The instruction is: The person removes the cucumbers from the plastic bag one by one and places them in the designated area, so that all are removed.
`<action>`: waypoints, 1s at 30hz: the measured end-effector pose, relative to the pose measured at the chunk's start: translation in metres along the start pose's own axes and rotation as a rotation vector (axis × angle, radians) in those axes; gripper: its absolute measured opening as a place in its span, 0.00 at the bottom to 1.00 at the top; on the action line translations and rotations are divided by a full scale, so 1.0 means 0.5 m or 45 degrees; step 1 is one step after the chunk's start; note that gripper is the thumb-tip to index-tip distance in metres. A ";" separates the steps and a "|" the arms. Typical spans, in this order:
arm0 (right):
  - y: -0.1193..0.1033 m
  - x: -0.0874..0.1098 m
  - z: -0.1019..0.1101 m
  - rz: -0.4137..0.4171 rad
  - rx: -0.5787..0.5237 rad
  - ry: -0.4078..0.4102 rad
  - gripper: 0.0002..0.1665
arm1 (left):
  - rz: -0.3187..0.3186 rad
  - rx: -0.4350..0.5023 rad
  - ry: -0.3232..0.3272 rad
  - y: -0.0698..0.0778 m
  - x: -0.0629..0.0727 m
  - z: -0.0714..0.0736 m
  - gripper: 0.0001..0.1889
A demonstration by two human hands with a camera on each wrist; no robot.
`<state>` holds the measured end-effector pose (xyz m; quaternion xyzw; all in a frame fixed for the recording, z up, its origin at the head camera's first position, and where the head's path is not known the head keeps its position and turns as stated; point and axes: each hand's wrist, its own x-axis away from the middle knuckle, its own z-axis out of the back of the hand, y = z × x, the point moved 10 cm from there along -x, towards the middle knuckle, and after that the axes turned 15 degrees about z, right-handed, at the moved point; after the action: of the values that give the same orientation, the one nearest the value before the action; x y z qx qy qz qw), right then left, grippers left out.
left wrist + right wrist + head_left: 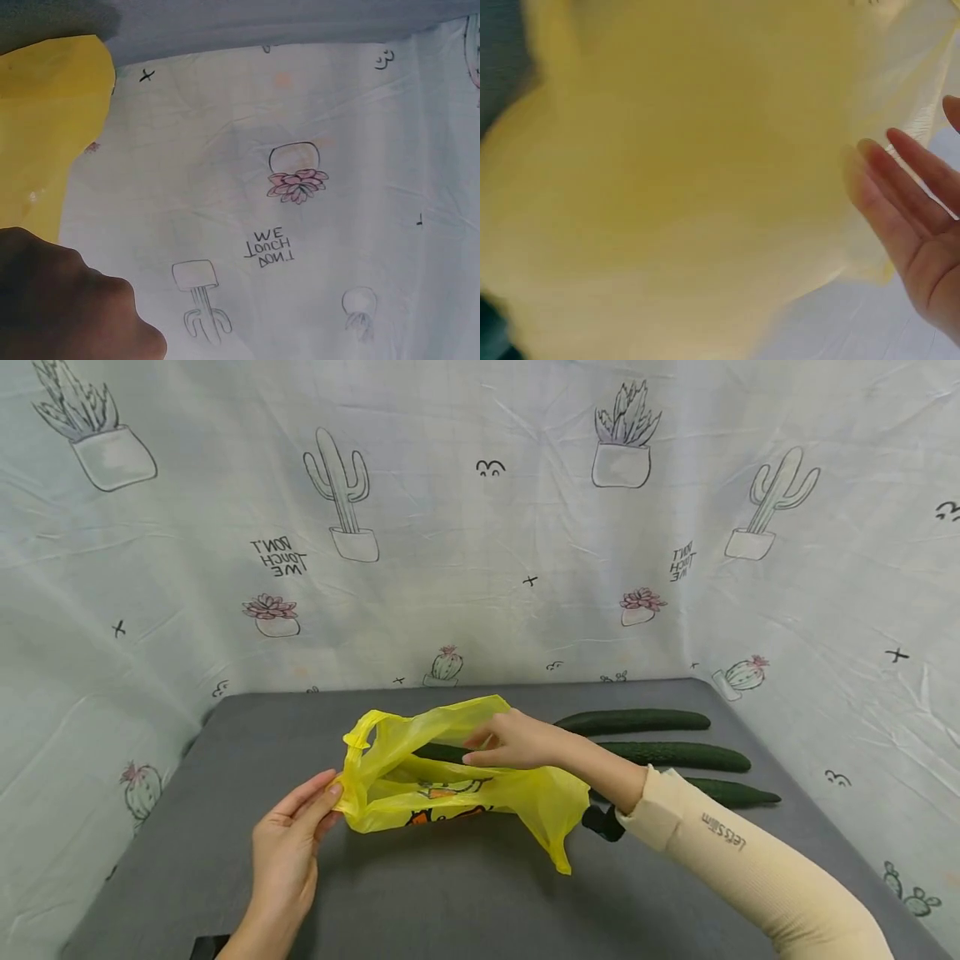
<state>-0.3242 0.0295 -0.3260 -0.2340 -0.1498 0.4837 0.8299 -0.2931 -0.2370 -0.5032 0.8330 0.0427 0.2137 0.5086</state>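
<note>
My left hand [288, 839] pinches the left edge of a yellow plastic bag [435, 797] between thumb and fingers, holding its mouth spread. In the left wrist view, the curled knuckles of that hand [67, 300] show below the yellow plastic. A dark green cucumber [441, 752] lies inside the bag, partly hidden by the front wall and my right hand. My right hand [510, 742] is in the bag's mouth, over the cucumber's visible end. Its fingers [915, 195] are extended and grip nothing in the right wrist view, where yellow plastic fills much of the frame.
To the right of the bag, one behind another on the grey table [465, 902], lie a far cucumber [637, 720], a middle cucumber [675, 755] and a near cucumber [735, 792], partly covered by my right arm. A white patterned curtain [480, 527] encloses the back and sides.
</note>
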 end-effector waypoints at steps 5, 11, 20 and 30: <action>0.014 -0.063 -0.014 -0.171 0.008 -0.163 0.19 | -0.004 0.007 0.010 0.002 0.002 0.003 0.29; 0.041 -0.127 -0.045 -0.223 0.082 -0.220 0.27 | -0.018 -0.020 -0.024 0.003 0.014 -0.012 0.29; 0.098 -0.142 -0.085 -0.379 0.101 -0.214 0.29 | -0.059 -0.054 -0.063 0.007 0.017 -0.021 0.28; 0.144 -0.134 -0.109 -0.744 -0.129 -0.363 0.19 | -0.049 -0.046 -0.072 -0.001 0.022 -0.027 0.27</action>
<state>-0.3834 -0.0118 -0.4121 -0.1520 -0.3492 0.2449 0.8916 -0.2882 -0.2223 -0.4950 0.8283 0.0404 0.1811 0.5286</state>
